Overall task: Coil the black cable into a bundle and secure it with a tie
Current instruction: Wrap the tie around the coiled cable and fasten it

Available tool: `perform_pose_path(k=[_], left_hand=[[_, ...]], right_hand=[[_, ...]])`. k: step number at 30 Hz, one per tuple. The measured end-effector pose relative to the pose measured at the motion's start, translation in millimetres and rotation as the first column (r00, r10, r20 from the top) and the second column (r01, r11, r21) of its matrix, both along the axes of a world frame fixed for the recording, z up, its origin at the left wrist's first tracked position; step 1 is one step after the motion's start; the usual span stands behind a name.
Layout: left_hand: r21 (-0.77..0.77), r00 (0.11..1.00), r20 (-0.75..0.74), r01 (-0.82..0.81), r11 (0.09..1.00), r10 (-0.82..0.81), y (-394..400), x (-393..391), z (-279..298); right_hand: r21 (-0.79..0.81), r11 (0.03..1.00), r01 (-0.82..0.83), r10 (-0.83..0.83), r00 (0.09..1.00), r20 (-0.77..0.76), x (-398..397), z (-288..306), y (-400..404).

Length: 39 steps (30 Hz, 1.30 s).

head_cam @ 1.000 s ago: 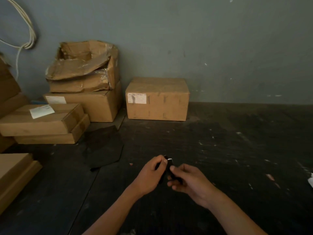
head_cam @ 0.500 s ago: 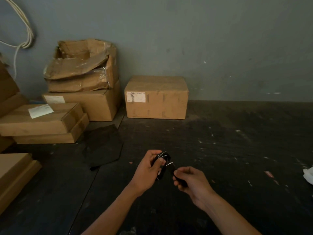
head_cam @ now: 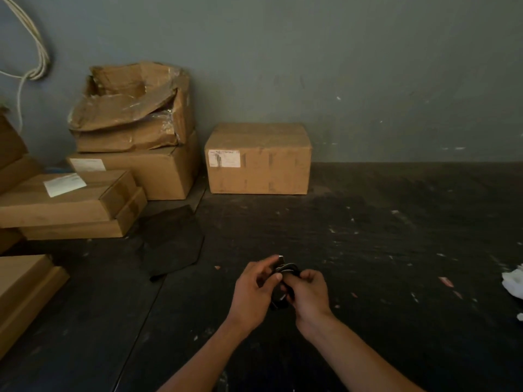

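Cable between both curled hands

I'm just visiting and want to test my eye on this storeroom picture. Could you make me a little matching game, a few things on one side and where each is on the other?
Things:
1. black cable
2. crushed box
3. white cords
4. crumpled white paper

Places:
A. hanging on the wall, top left
B. held between the left hand and right hand
C. on the floor at the right edge
D. stacked on another box

Pairs: 1-B, 2-D, 3-A, 4-C
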State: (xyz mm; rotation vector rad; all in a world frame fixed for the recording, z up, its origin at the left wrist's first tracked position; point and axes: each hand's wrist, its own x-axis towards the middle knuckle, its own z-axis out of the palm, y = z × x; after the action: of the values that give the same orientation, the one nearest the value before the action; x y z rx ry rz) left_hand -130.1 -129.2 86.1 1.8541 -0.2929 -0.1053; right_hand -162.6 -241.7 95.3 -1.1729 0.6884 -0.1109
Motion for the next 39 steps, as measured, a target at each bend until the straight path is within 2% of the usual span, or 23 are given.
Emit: perform_pose_path(k=[4, 10, 12, 15, 20, 24, 27, 29, 31, 33, 36, 39], left_hand=[[-0.094, 0.991, -0.131, -0.052, 0.994, 0.04, 4, 5, -3], [-0.344, 0.893, -0.44, -0.074, 0.936, -0.091, 3, 6, 5], [-0.383, 0.85, -0.502, -0.055, 0.922, -0.158, 5, 7, 7], [-0.382, 0.842, -0.509, -0.036, 0.923, -0.178, 7, 9, 7], [-0.286, 0.883, -0.466, -0.102, 0.953, -0.046, 7, 13, -1], [-0.227, 0.9, -0.436, -0.087, 0.97, -0.021, 8, 12, -2], [-0.237, 0.911, -0.41, -0.066, 0.969, -0.038, 9, 11, 0], [-0.211, 0.927, -0.371, -0.016, 0.977, -0.064, 11, 13, 1], [-0.173, 0.941, -0.332, 0.006, 0.985, -0.064, 10, 15, 4], [-0.132, 0.951, -0.303, 0.017, 0.991, -0.057, 10, 15, 8], [-0.076, 0.957, -0.268, 0.095, 0.993, -0.112, 9, 14, 12], [-0.031, 0.954, -0.259, 0.148, 0.988, -0.151, 11, 15, 12]], right_hand=[[0.029, 0.998, -0.049, 0.047, 0.997, 0.066, -3, 0, 0], [-0.023, 0.989, -0.144, 0.145, 0.984, 0.105, -3, -4, -5], [-0.045, 0.986, -0.162, 0.167, 0.979, 0.116, -3, -6, -7], [-0.087, 0.979, -0.184, 0.194, 0.972, 0.129, -4, -8, -9], [-0.211, 0.94, -0.27, 0.287, 0.956, 0.058, -4, -7, -16], [-0.32, 0.892, -0.318, 0.358, 0.931, 0.072, -6, 1, -26], [-0.321, 0.883, -0.342, 0.391, 0.915, 0.101, -8, 6, -32], [-0.267, 0.89, -0.37, 0.414, 0.901, 0.131, -10, 6, -34], [-0.288, 0.877, -0.385, 0.439, 0.885, 0.155, -11, 5, -36], [-0.476, 0.803, -0.357, 0.471, 0.871, 0.14, -11, 2, -37], [-0.805, 0.56, -0.199, 0.483, 0.867, 0.122, -9, -1, -38], [-0.922, 0.379, -0.083, 0.518, 0.845, 0.136, -6, -3, -42]])
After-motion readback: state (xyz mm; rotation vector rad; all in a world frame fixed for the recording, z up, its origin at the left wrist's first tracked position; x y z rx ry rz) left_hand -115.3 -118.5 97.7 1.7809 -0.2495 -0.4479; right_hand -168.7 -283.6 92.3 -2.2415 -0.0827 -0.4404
